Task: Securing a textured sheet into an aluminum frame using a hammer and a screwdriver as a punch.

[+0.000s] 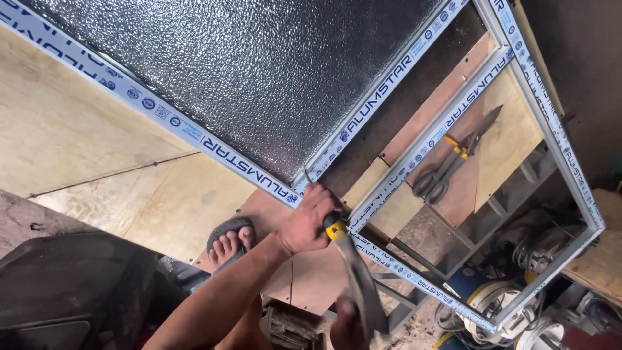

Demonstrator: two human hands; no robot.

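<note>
A dark textured glass panel [259,71] sits in an aluminium frame [194,139] wrapped in blue-and-white protective film. My left hand [310,223] is closed around the frame's near corner, where two rails meet. Right beside its fingers is the yellow part of a long grey metal hand tool [356,279]. The tool slants down to my right hand [346,324], which grips its lower end at the bottom edge of the view. Only part of that hand shows.
A second, unglazed frame section [557,149] extends to the right over a plywood bench [97,136]. Grey tin snips [447,165] lie on the board inside it. A sandalled foot [230,241] rests below the bench. Machines and coiled cables [518,304] crowd the lower right.
</note>
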